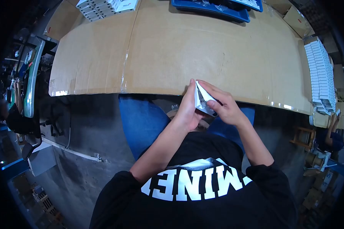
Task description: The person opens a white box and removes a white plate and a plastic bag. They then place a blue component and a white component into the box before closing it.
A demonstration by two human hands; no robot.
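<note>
- I see a small white carton (203, 102), half-folded, one flap pointing up, dark print on its side
- My left hand (188, 108) is wrapped round the carton's left edge; my right hand (222, 104) pinches its top flap, fingers curled
- I hold it just off the near edge of the cardboard-covered table (172, 53), above my lap
- White box stacks (320, 74) line the table's right end, more white boxes (103, 7) far left, a blue tray (212, 9) at the far edge, grey concrete floor (84, 126) below

Both forearms raised and bent inward, left hand (188, 108) cupped, right hand (222, 105) seemingly pinching, grips meeting
</note>
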